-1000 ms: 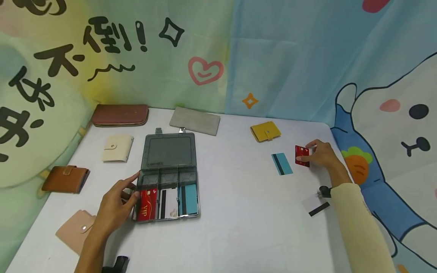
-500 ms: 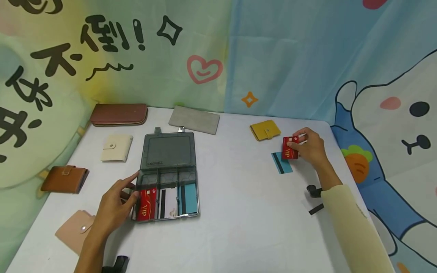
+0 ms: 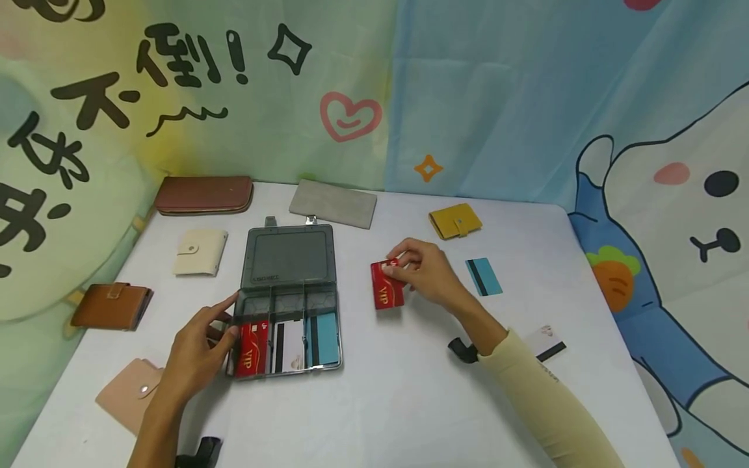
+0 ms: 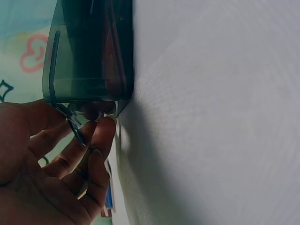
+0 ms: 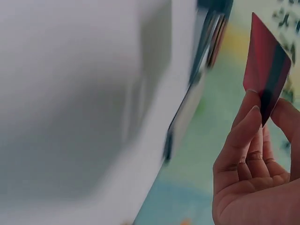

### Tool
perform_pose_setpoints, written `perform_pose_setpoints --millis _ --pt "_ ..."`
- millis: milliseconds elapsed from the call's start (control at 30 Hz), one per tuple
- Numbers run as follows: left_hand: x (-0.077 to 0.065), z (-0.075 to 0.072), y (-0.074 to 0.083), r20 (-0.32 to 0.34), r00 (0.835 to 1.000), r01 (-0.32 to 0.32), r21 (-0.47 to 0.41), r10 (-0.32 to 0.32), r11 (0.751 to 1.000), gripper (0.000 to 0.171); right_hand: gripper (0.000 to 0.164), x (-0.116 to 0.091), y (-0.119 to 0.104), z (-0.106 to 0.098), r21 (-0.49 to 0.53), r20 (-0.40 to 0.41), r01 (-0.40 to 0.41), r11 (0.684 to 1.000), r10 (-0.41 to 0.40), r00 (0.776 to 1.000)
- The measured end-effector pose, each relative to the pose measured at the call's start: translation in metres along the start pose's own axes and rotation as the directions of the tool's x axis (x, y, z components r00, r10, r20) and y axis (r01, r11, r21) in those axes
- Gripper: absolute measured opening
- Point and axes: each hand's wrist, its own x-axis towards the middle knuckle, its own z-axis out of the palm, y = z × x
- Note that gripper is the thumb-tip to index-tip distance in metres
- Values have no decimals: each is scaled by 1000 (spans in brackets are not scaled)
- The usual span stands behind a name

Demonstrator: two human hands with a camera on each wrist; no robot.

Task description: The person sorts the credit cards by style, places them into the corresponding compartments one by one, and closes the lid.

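My right hand (image 3: 432, 273) pinches a red VIP card (image 3: 386, 289) by its upper right part, above the white table to the right of an open grey card box (image 3: 289, 255). In the right wrist view the card (image 5: 266, 61) shows a dark stripe on its back, between thumb and fingers. My left hand (image 3: 196, 351) holds the left side of the box, fingertips at its side wall and clasp in the left wrist view. Inside the front compartments lie a red card (image 3: 253, 351), a white striped card (image 3: 289, 348) and a blue striped card (image 3: 324, 341).
On the right lie a blue card (image 3: 484, 277), a white card (image 3: 545, 343) and a yellow card holder (image 3: 455, 222). Behind the box are a brown wallet (image 3: 203, 195) and a grey wallet (image 3: 333, 203). Cream (image 3: 200, 252), tan (image 3: 112, 307) and pink (image 3: 130, 395) wallets line the left.
The right hand has lifted the red card from the table's right side and carried it left, past the blue card, close to the box. My left hand stays at the box.
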Motion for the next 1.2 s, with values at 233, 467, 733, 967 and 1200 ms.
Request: perform_pose_setpoints --millis 233,467,733,967,1200 --pt "1 1 -1 -6 1000 -8 0 8 1000 64 20 -4 -40 80 110 183 128 986 -147 972" --pt "1 0 -3 4 1000 -5 -6 5 1000 63 19 -5 -71 142 117 275 204 972 -229 934" --pt "1 0 -2 9 1000 -14 -18 14 1000 61 27 -5 -83 172 -19 346 215 977 -195 918" --pt "-1 0 0 9 1000 0 -15 0 1000 63 31 2 -63 143 35 307 246 969 -244 920" --pt "-1 1 1 0 1000 3 -15 -3 1000 64 36 11 -22 71 65 232 215 975 -224 947"
